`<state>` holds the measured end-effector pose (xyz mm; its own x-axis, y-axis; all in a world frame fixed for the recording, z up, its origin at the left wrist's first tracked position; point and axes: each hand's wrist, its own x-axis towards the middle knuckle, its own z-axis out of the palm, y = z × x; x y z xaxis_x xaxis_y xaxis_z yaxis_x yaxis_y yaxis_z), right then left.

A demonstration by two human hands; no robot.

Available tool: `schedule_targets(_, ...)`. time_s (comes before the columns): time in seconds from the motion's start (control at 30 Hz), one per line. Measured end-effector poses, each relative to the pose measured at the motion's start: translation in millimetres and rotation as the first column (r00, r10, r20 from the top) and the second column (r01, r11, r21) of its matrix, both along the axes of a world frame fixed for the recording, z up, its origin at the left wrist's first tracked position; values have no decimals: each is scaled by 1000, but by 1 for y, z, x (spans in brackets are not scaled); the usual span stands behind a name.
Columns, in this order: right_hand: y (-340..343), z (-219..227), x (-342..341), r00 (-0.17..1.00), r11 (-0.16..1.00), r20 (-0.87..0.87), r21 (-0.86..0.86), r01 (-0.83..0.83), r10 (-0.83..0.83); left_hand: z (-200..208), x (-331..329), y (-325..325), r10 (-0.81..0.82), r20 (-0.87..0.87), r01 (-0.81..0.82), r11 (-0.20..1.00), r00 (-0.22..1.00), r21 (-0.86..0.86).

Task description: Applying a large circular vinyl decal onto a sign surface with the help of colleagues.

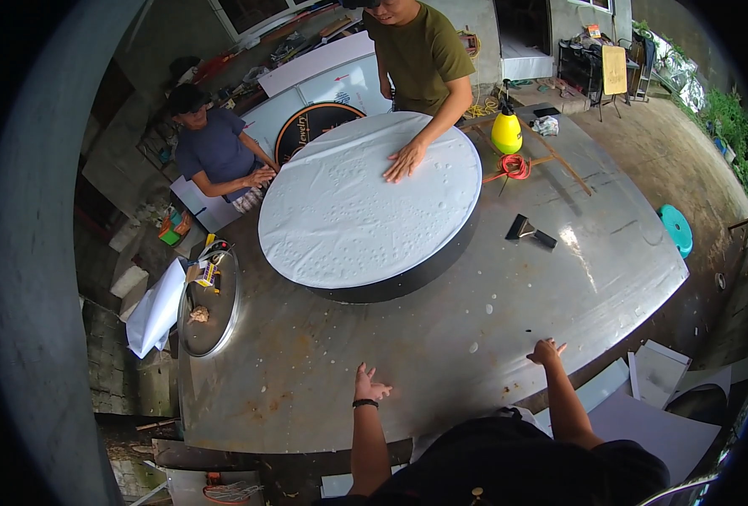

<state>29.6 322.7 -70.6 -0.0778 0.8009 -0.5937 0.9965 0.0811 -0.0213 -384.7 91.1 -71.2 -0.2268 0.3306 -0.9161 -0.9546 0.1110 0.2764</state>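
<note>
My left hand (371, 385), with a dark band on its wrist, is held over the near part of the metal table (374, 337). Its fingers are apart and nothing is in it. Farther right, my right hand (547, 351) is at the table's near edge, holding nothing, some fingers stretched out. Beyond both hands stands a large round drum-like panel (365, 202) with a black side and a wrinkled, bubbled white sheet on top. A co-worker in an olive shirt (424, 51) lays a hand (405, 160) flat on that sheet. A black-handled squeegee (531, 232) lies right of the panel.
A yellow spray bottle (507, 132) stands behind a coiled red cord (515, 166). On the left, a metal ring (237, 295) surrounds small items. Another person in a blue shirt (214, 148) is at the panel's left. A teal stool (675, 230) stands off the table's right edge.
</note>
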Motion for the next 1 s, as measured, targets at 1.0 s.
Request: schedule_targets(1.0, -3, 13, 2, 1000, 999, 6, -36, 24, -24, 14, 8, 9, -39, -30, 38, 999, 999, -39)
